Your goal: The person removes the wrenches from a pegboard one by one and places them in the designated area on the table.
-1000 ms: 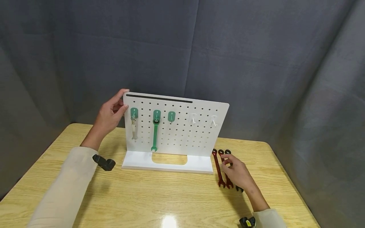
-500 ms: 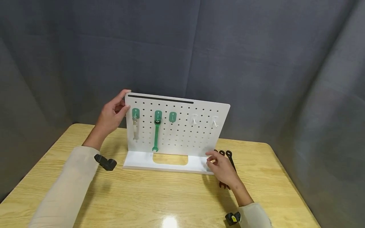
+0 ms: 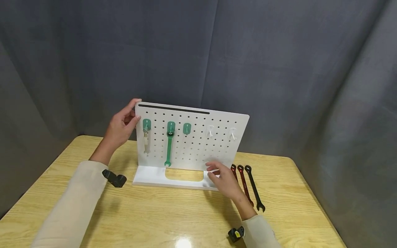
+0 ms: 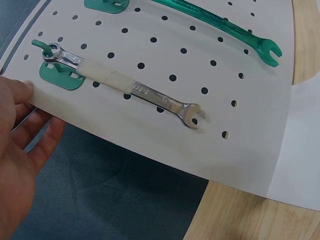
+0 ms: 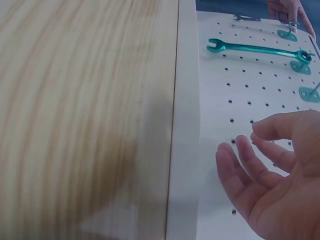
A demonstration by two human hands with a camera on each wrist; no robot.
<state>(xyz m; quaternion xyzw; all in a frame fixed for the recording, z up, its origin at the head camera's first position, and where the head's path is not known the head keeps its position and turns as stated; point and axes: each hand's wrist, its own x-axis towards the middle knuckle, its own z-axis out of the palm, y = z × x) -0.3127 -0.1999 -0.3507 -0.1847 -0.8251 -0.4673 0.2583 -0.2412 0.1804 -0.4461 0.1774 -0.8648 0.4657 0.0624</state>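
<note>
My left hand (image 3: pixel 119 129) grips the upper left edge of a white pegboard (image 3: pixel 242 119), thumb in front and fingers behind it. A silver combination wrench (image 4: pixel 165 101) with a pale wrap hangs from the leftmost green hook (image 4: pixel 62 76). Beside it, a green combination wrench (image 3: pixel 169 148) hangs on another green hook. A third green hook (image 3: pixel 186 128) and two white hooks (image 3: pixel 210 132) carry nothing. My right hand (image 3: pixel 227 181), fingers loosely bent and holding nothing, is before the board's lower right part; in the right wrist view its fingers (image 5: pixel 230 167) show against the perforated panel.
Two dark red wrenches (image 3: pixel 244 182) and a black wrench (image 3: pixel 255 189) lie on the wooden table (image 3: pixel 149 213) right of the board; my right hand and forearm partly hide the red ones. A grey curtain (image 3: pixel 173 51) stands behind the table.
My right hand has moved left from above the loose wrenches to the front of the board's lower right, uncovering the black wrench. The left hand keeps its grip on the board.
</note>
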